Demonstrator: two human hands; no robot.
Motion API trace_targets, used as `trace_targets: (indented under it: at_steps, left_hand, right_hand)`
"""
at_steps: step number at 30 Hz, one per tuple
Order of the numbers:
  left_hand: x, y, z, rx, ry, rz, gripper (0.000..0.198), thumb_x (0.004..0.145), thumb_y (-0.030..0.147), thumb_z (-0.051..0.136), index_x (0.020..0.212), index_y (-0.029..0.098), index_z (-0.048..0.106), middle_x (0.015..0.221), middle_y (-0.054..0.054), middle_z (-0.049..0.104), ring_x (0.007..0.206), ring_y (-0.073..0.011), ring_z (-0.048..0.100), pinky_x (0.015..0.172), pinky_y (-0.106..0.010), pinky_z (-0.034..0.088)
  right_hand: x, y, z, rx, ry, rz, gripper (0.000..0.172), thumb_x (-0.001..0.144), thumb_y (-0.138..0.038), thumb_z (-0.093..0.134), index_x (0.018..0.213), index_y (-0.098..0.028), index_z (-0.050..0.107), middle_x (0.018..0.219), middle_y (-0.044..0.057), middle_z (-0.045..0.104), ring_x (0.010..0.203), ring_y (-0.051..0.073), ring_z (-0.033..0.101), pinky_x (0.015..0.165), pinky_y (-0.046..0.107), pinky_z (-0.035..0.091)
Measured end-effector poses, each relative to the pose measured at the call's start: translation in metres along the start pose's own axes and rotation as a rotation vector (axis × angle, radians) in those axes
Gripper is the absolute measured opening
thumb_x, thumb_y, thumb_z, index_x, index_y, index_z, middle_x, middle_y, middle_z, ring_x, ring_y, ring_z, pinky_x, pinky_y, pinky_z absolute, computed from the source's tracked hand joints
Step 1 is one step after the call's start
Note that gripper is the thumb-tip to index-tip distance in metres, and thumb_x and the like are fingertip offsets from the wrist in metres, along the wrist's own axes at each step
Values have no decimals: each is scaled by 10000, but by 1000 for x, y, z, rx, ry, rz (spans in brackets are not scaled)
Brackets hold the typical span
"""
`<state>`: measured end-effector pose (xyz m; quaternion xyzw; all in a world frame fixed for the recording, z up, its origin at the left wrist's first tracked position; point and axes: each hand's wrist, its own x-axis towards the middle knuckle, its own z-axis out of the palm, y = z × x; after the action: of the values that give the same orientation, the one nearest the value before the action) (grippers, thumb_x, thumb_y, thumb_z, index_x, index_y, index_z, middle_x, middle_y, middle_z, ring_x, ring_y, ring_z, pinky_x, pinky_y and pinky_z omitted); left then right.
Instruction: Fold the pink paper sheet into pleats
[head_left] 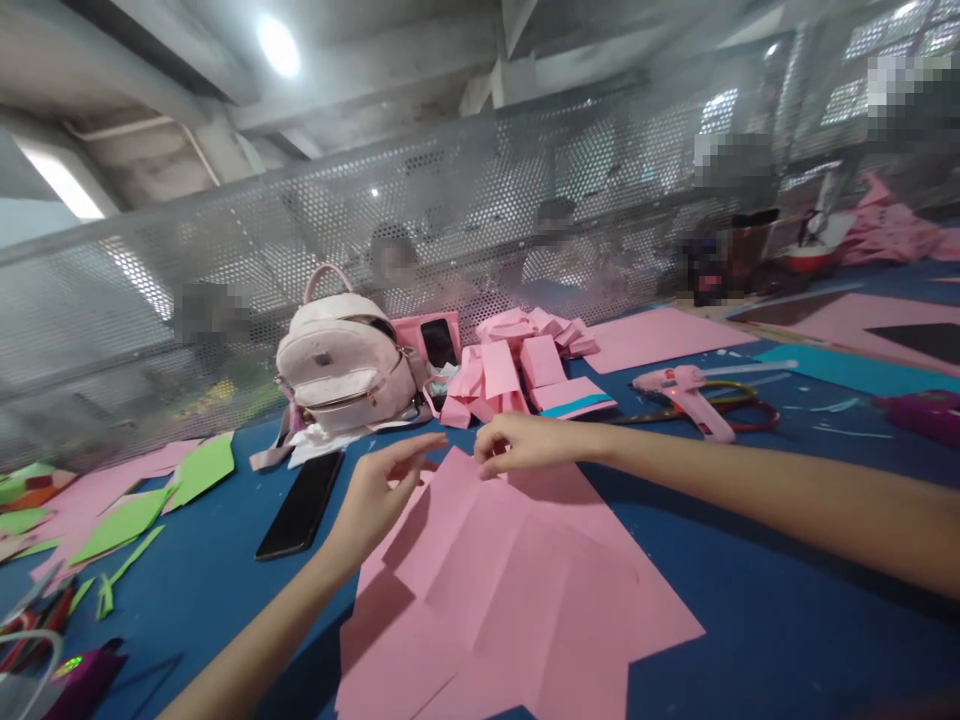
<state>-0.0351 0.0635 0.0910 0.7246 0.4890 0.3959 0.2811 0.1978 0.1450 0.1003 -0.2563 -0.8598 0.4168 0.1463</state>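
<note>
A large creased pink paper sheet [510,590] lies on the blue table [750,620] in front of me, partly folded with several crease lines. My right hand [517,445] pinches the sheet's far corner between thumb and fingers. My left hand [379,490] hovers just left of that corner, fingers loosely apart and pointing toward it, holding nothing.
A black phone [300,505] lies left of the sheet. A pink backpack [345,365], folded pink paper pieces [517,370] and a pink glue gun [686,395] sit beyond. Green and pink scraps [127,510] litter the left. A perforated metal screen [450,220] backs the table; people sit behind it.
</note>
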Motion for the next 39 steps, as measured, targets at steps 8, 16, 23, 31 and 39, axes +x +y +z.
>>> trace_targets:
  at_steps: [8, 16, 23, 31, 39]
  left_hand:
    - [-13, -2, -35, 413, 169, 235, 405, 992, 309, 472, 1395, 290, 509, 1544, -52, 427, 1451, -248, 349, 1166, -458, 336]
    - [-92, 11, 40, 866, -261, 565, 803, 919, 654, 494, 1468, 77, 393, 1480, -219, 465, 1299, -374, 536, 957, -491, 564]
    - [-104, 3, 57, 1028, -235, 674, 459, 921, 239, 489, 1340, 59, 537, 1368, -155, 601, 1218, -285, 620, 939, -381, 588]
    - [-98, -2, 38, 1003, -222, 744, 455, 921, 37, 380, 1357, 59, 509, 1227, -156, 699, 1062, -243, 713, 818, -334, 629]
    - [-71, -4, 38, 1029, -281, 733, 484, 920, 9, 374, 1383, 75, 501, 1385, -161, 587, 1254, -266, 591, 990, -380, 553]
  right_hand:
    - [-29, 11, 8, 407, 23, 206, 199, 843, -347, 566, 778, -161, 540, 623, 42, 686, 496, 128, 641, 514, 234, 525]
    - [-81, 1, 48, 652, -191, 368, 382, 802, -507, 668, 780, -135, 581, 697, 123, 745, 566, 201, 720, 511, 284, 600]
    - [-99, -5, 37, 503, -312, 400, 429, 829, -571, 635, 789, -145, 598, 662, 72, 716, 502, 167, 676, 488, 257, 549]
    - [-98, -7, 29, 72, 47, 225, 239, 807, -231, 646, 1036, -198, 584, 733, -33, 676, 651, 138, 643, 589, 208, 450]
    - [-80, 5, 22, -462, 245, 204, 709, 798, -218, 634, 1476, -185, 429, 1367, 145, 603, 1204, 324, 592, 954, 420, 510]
